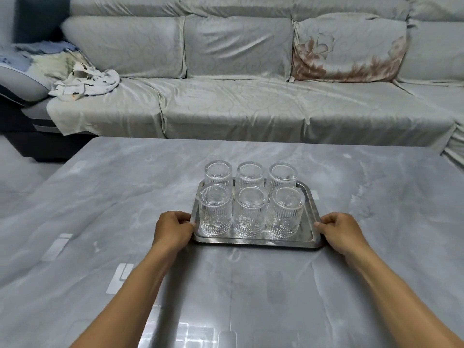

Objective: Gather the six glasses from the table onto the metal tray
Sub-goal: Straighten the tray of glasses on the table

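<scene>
Several ribbed clear glasses (249,209) stand upright on the metal tray (253,242) in two rows of three, close together. The tray rests on the grey marble-look table (125,197), near its middle. My left hand (173,231) grips the tray's left rim, thumb on top. On the opposite side my right hand (342,232) clasps the right rim in the same way. Both forearms reach in from the bottom of the view.
A grey covered sofa (238,104) runs along the far side of the table, with crumpled white cloth (85,82) at its left end. The table's left edge slants down toward the floor (17,177).
</scene>
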Motion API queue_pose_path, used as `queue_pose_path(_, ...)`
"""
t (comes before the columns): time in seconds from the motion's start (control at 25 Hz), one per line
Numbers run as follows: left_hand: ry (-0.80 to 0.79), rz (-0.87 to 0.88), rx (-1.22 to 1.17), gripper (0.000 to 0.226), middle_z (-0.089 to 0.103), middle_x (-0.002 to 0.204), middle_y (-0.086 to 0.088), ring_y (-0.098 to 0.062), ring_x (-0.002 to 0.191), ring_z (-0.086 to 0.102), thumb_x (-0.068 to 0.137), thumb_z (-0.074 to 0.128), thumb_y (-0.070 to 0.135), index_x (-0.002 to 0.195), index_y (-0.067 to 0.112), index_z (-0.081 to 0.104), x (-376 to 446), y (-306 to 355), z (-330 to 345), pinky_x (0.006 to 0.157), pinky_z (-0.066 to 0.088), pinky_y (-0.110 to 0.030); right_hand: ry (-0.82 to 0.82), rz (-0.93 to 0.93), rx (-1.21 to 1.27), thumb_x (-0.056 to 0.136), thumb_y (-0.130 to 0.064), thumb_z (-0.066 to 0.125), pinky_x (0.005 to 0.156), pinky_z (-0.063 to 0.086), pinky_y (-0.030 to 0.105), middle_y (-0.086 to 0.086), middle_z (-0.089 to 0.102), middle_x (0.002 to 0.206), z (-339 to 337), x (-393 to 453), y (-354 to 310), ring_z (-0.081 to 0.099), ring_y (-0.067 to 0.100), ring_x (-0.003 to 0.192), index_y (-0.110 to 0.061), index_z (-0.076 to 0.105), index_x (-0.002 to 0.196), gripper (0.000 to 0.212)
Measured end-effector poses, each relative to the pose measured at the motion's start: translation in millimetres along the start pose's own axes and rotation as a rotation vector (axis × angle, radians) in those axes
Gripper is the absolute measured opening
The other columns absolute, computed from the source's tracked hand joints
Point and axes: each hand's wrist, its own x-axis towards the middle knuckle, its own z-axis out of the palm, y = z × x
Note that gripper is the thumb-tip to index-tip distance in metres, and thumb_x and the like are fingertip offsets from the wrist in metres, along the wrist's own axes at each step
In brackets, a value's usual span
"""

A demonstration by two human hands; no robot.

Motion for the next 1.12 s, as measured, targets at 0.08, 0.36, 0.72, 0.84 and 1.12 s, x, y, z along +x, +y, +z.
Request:
queue_pose_path(0.08, 0.006, 0.008, -0.012, 0.016, 0.075, 0.078, -0.008, -0.02, 0.068, 0.065, 0.076, 0.066, 0.002, 0.085, 0.009, 0.077, 0.0, -1.3, 0.2, 0.067, 0.05, -0.027, -0.002, -0.021, -0.029, 0.08, -0.02, 0.072, 0.066, 0.042, 0.031, -0.005, 0.068, 0.07, -1.2, 1.7, -0.1, 0.065, 0.022, 0.075, -0.02, 0.065, 0.064, 0.017)
queue_pose_path(0.36, -0.067, 0.076, 0.13, 0.035, 0.073, 0.096, -0.009, -0.026, 0.085, 0.066, 0.07, 0.071, 0.004, 0.104, 0.009, 0.071, 4.5, 2.8, -11.3, 0.083, 0.056, -0.04, -0.055, -0.095, -0.165, 0.079, -0.018, 0.072, 0.079, 0.048, 0.034, 0.004, 0.071, 0.09, -11.3, -1.1, -8.0, 0.065, 0.026, 0.089, -0.013, 0.07, 0.093, 0.015)
queue_pose_path(0.72, -0.65, 0.46, 0.465, 0.126, 0.026, 0.151, 0.023, 0.001, 0.14, 0.023, 0.051, 0.093, 0.038, 0.151, 0.036, 0.017, 65.3, 32.1, -28.9, 0.112, 0.019, -0.019, -0.678, -0.392, -0.211, 0.05, -0.038, 0.09, 0.117, 0.027, 0.036, -0.018, 0.035, 0.152, -22.6, 49.9, -32.9, 0.032, 0.01, 0.14, -0.05, 0.026, 0.145, 0.115)
queue_pose_path(0.84, -0.648, 0.507, 0.422, 0.125, 0.03, 0.151, 0.023, 0.003, 0.137, 0.028, 0.048, 0.094, 0.042, 0.149, 0.035, 0.021, 76.2, 26.9, -26.1, 0.106, 0.023, -0.017, -0.665, -0.455, -0.145, 0.043, -0.051, 0.09, 0.107, 0.028, 0.021, -0.04, 0.036, 0.14, -19.6, 60.0, -27.5, 0.035, 0.001, 0.135, -0.076, 0.028, 0.123, 0.104)
queue_pose_path(1.12, -0.633, 0.479, 0.42, 0.116, 0.035, 0.153, 0.016, -0.006, 0.141, 0.031, 0.056, 0.093, 0.032, 0.15, 0.034, 0.025, 65.9, 33.3, -38.5, 0.11, 0.028, -0.028, -0.622, -0.437, -0.093, 0.059, -0.027, 0.09, 0.109, 0.031, 0.029, -0.02, 0.039, 0.146, -31.3, 52.7, -31.4, 0.034, 0.01, 0.139, -0.05, 0.031, 0.14, 0.103)
